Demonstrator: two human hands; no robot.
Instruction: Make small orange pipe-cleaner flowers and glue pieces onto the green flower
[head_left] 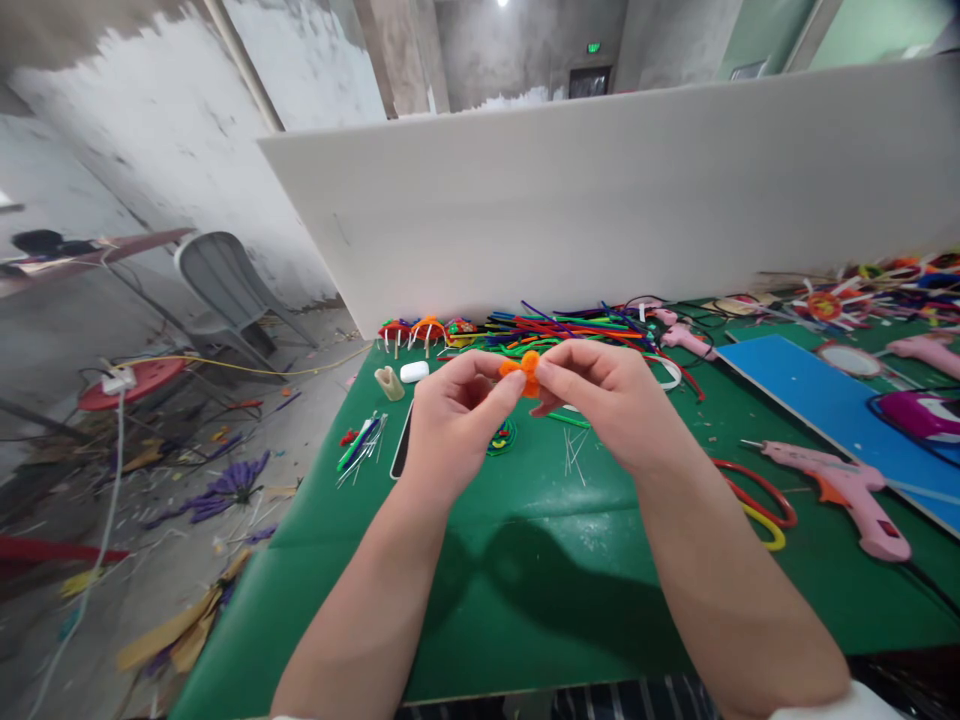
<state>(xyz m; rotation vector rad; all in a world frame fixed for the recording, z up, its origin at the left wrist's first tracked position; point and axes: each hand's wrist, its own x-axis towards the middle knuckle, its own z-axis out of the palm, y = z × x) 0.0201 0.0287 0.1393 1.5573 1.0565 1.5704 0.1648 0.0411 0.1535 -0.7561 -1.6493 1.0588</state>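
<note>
Between my two hands, above the green table, is a small fuzzy orange pipe-cleaner piece (pixel 531 362) bent into loops. My left hand (pixel 459 415) pinches its left side between thumb and forefinger. On its right side, my right hand (pixel 600 395) pinches it the same way. The fingers cover part of its shape. Below and behind the hands, a green coiled pipe-cleaner piece (pixel 504 436) lies on the table, partly hidden by my left hand. Several thin white sticks (pixel 575 455) lie beneath my right hand.
Pink glue gun (pixel 844 485), blue board (pixel 787 385) and red-handled scissors (pixel 772 490) lie right. Pipe cleaners (pixel 555 325) pile along the white partition (pixel 562 210). Left are a phone (pixel 402 445), white case (pixel 414 372), beige holder (pixel 389 384) and a bundle of sticks (pixel 363 445).
</note>
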